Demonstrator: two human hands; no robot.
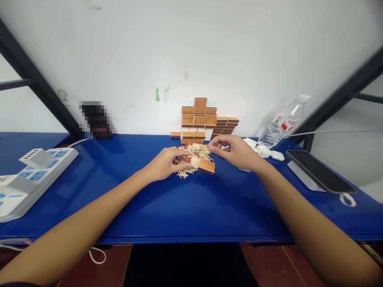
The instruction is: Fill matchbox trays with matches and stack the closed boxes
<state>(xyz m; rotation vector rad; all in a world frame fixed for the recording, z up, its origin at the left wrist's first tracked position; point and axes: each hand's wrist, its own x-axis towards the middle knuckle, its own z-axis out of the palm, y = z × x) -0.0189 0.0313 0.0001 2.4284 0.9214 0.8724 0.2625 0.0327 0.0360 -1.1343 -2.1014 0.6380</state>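
My left hand is closed around the end of a matchbox. The matchbox's tray is slid partly out and shows red-tipped matches lying inside. Just behind it, a loose pile of matches is heaped on the blue table, with some spilling under my left hand. My right hand is at the pile's right edge, thumb and forefinger pinched together. Whatever is between those fingertips is too small to make out. Stacked matchboxes stand against the wall behind the pile.
A tilted water bottle leans at the back right, near white plastic pieces. A phone lies on the right on a white object. Power strips occupy the left side of the blue table. A pixelated dark object stands behind.
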